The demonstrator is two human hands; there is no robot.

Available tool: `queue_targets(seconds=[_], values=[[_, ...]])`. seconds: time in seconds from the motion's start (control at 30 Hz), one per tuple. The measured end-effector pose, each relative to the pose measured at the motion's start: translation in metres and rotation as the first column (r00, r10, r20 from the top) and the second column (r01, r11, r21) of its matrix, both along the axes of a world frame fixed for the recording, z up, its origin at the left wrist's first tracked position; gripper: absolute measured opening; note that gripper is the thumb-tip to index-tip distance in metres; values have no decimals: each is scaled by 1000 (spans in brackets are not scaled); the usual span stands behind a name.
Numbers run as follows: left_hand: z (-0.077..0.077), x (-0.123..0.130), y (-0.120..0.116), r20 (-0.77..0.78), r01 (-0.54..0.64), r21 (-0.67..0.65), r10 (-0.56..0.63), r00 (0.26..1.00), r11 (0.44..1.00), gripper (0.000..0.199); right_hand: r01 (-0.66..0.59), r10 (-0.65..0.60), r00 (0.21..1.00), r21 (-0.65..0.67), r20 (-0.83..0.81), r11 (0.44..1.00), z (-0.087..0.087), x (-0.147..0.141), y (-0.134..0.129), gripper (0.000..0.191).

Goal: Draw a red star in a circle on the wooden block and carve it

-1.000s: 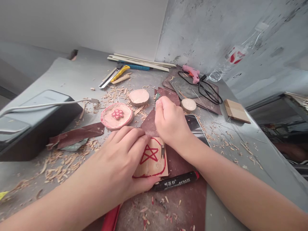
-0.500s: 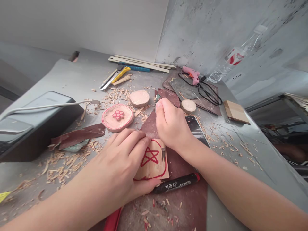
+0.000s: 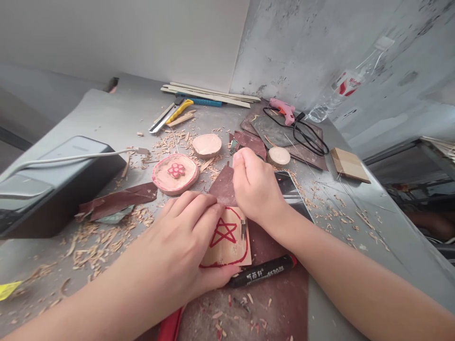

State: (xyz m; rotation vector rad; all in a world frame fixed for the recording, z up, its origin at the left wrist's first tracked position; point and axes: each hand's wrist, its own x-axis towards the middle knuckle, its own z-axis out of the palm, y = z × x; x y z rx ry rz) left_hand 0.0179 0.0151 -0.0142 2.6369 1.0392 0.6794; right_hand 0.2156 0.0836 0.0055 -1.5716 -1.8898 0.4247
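A square wooden board [image 3: 231, 255] with a red star inside a red rounded outline lies on a dark red sheet [image 3: 284, 303]. Across its left side rests my left hand [image 3: 188, 237], fingers bent over the far edge and thumb along the near edge, gripping it. My right hand [image 3: 254, 187] is closed in a fist around a tool whose handle is hidden; its metal tip [image 3: 243, 228] shows below the fist, at the board's right part. A black marker [image 3: 263, 271] with a red end lies just in front of the board, near my left thumb.
Wood slices [image 3: 176, 174] and shavings lie beyond my hands. Farther back are a yellow cutter [image 3: 179, 111], thin wood strips [image 3: 213, 94] and a pink glue gun [image 3: 282, 110]. A black box [image 3: 64, 184] stands left, a plastic bottle [image 3: 350, 83] back right, a wooden block [image 3: 349, 165] right.
The whole view has shifted very slightly, with things appearing a little farther right. Both hands keep their grip, and the metal tip stays at the board's right part.
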Motion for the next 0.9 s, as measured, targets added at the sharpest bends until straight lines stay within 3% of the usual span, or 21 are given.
queue_targets(seconds=[0.17,0.5,0.9], values=[[-2,-1,1,7,4,2,-4,1000,1000,54,40,-39,999,17,-15,999,-2,4,-1,27],[-7,1,-1,32,-24,15,24,999,1000,54,-23,24,989,8,-149,1000,3,3,-4,31],[-4,1,-1,6,-6,26,6,1000,1000,55,-2,1,998,-11,-65,1000,-1,2,0,31]])
